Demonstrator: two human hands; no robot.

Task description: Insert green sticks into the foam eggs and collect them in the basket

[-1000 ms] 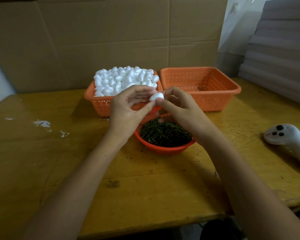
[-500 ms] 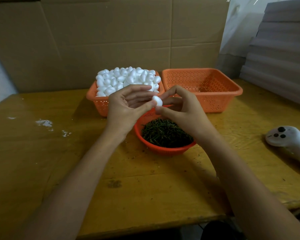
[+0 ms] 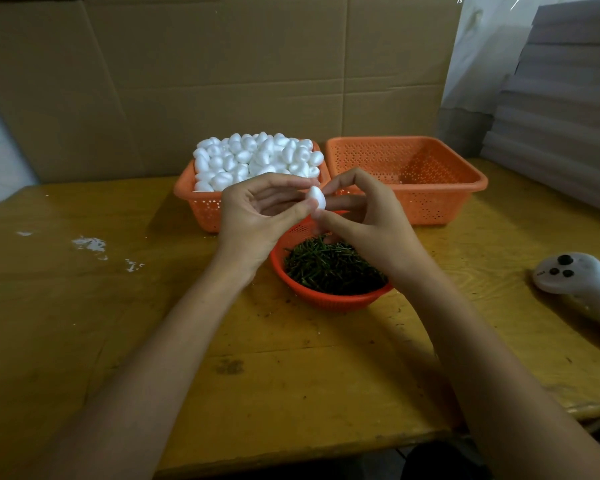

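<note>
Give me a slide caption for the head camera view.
Left hand and right hand pinch a foam egg over the bowl of green sticks; egg-filled basket and second basket behind.

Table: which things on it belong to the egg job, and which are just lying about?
Job: foam egg, pinched between left hand and right hand; basket of foam eggs; bowl of green sticks; right-hand basket.
Lying about: white controller; white flecks.

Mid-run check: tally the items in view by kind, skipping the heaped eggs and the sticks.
Rectangular orange baskets: 2
Round orange bowl: 1
Held foam egg: 1
White controller: 1
Total: 5
</note>
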